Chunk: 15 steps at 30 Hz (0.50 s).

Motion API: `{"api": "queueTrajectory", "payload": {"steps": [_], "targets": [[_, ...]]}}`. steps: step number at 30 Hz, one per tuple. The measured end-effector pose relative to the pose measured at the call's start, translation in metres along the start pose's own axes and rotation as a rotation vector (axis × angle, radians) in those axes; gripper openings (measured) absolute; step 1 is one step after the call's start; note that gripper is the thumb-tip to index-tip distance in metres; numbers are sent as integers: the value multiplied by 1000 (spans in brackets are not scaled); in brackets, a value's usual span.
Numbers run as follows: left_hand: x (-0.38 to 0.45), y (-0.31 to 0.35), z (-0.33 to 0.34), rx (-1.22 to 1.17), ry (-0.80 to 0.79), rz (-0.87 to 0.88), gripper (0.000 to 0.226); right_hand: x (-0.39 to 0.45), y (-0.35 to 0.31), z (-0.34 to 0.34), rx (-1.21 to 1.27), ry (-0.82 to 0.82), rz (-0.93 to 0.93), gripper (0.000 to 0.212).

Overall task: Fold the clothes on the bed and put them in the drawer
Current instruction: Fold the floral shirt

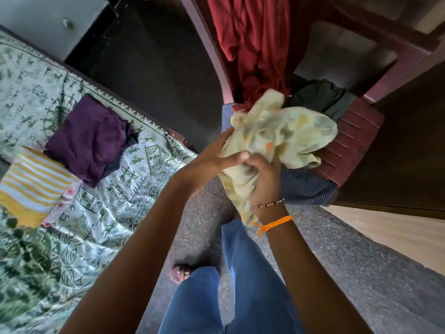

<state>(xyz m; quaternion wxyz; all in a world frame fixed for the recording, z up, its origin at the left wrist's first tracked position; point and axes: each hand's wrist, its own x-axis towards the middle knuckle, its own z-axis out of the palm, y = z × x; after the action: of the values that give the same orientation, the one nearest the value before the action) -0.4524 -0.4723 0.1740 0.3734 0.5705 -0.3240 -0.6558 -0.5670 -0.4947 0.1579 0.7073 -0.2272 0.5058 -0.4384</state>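
**Both hands on crumpled yellow cloth**

Right hand [261, 179]: fingers curled tight into the pale yellow printed cloth [284, 133], gripping its lower bunch. Left hand [216, 157]: fingers fairly straight, pressed vs the cloth's left side, thumb across toward right hand's knuckles. Cloth bunched, held up above a maroon plastic chair [356, 138] w/ a blue striped garment [303, 186] just under the hands, dark green one [320, 95] beyond. Well left of hands, on the bed [72, 237]: folded purple garment [89, 138] & yellow-striped folded piece [33, 184], touching.
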Motion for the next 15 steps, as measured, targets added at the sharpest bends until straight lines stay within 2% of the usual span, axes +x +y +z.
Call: {"api": "queueTrajectory", "payload": {"steps": [1,3,5,7,9,11,15], "targets": [[-12,-2,-6,18,43,28,79,-12,8,5,-11,-89,91,26],[-25,-3,-15,42,139,9,61,-19,13,7,166,-269,245,21],[-55,-16,-31,23,209,-47,58,-38,22,22,231,-415,342,34],[-91,-31,-45,-46,236,-43,58,-59,35,39,52,-518,349,39],[-127,-43,-55,-129,277,-4,58,-80,53,52,-154,-579,310,29],[-159,-50,-66,-169,341,30,56,-99,67,67,-315,-574,273,20],[-240,-71,-101,-258,579,72,49,-162,98,103,-500,-702,186,18]]}}
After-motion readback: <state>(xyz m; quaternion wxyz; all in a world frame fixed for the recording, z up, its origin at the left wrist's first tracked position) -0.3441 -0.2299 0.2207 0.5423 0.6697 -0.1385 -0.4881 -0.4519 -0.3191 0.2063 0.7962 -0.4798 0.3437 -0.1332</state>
